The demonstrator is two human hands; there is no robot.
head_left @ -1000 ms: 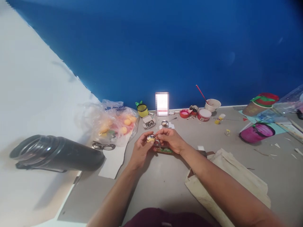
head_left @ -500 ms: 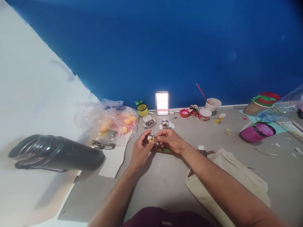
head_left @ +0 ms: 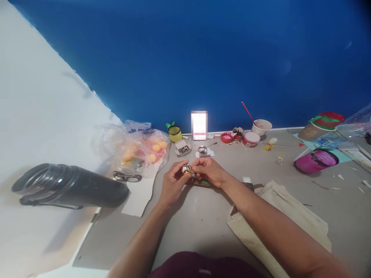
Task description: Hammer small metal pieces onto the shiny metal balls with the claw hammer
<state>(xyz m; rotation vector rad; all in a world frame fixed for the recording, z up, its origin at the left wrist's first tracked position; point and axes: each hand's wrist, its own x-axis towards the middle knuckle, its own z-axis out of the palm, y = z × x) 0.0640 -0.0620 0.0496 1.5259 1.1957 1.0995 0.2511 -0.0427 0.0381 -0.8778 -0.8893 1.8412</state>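
My left hand [head_left: 173, 183] is closed around a small ball [head_left: 186, 169] covered partly in shiny silver studs, with some yellowish surface showing. At the ball's right side, my right hand [head_left: 211, 172] has its thumb and forefinger pinched together; whatever sits between them is too small to make out. Behind my hands, an open box [head_left: 183, 149] holds many small shiny metal pieces. Beside it a second silver-studded ball [head_left: 202, 150] rests on a small white-and-grey piece. A long brown item [head_left: 204, 183] lies under my hands, mostly covered by them.
To the left are a dark flask [head_left: 69, 185], eyeglasses [head_left: 127, 177] on white paper [head_left: 139, 197], and a plastic bag [head_left: 145, 150] of orange and red items. A red tub [head_left: 251, 139], glue stick [head_left: 269, 144], pink cup [head_left: 315, 161] and beige cloth [head_left: 286, 216] occupy the right.
The ball has turned slightly in my left hand, so more of its silver studs face me. My right fingers stay pinched at its side. The view has shifted a little.
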